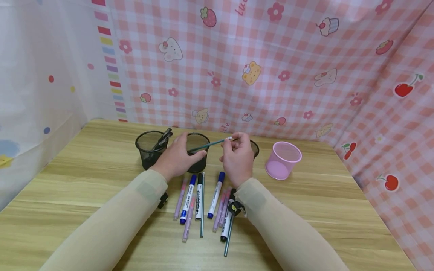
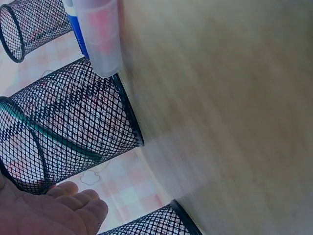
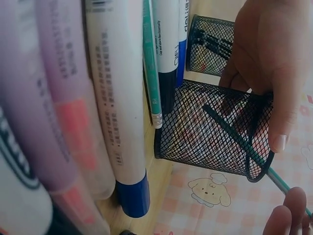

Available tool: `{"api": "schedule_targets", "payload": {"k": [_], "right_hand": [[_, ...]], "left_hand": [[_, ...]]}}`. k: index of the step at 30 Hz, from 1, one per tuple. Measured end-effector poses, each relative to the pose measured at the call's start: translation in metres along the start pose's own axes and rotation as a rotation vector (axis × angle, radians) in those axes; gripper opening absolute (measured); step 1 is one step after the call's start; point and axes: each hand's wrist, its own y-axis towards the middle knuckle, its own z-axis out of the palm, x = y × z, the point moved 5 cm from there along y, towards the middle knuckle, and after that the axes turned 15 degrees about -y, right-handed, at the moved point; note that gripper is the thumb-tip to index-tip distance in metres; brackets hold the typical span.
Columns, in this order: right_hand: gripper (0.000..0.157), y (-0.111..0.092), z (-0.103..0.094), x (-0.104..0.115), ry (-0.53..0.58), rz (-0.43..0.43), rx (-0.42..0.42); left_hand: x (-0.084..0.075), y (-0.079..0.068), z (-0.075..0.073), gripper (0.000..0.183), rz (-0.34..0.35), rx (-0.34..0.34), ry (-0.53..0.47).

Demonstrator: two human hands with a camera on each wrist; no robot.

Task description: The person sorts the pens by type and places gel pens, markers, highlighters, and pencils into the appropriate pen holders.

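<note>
In the head view my right hand [image 1: 238, 160] pinches a green pencil [image 1: 215, 143] near its white eraser end. The pencil slants down to the left, its lower part inside the middle black mesh pen cup [image 1: 199, 164]. My left hand [image 1: 176, 158] holds that cup by its rim from the left side. In the right wrist view the left thumb [image 3: 281, 117] lies at the rim, with other fingers behind the mesh. Through the mesh cup [image 2: 83, 112] in the left wrist view, the pencil shows as a dark green line.
On the left stands a black mesh cup [image 1: 145, 160] with dark, pen-like items. Another black cup [image 1: 255, 148] is partly behind my right hand; a pink cup [image 1: 279, 171] stands farther right. Nearer me lie markers [image 1: 215, 195], purple highlighters [image 1: 181, 199] and pencils [image 1: 202, 226]. Patterned cloth [image 1: 220, 75] hangs behind.
</note>
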Motion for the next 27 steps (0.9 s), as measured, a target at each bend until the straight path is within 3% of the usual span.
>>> {"api": "schedule_targets", "payload": {"k": [27], "right_hand": [[0.031, -0.0011, -0.0018, 0.0001, -0.043, -0.004, 0.014]], "left_hand": [[0.0005, -0.0001, -0.0005, 0.108, -0.006, 0.000, 0.002]]}}
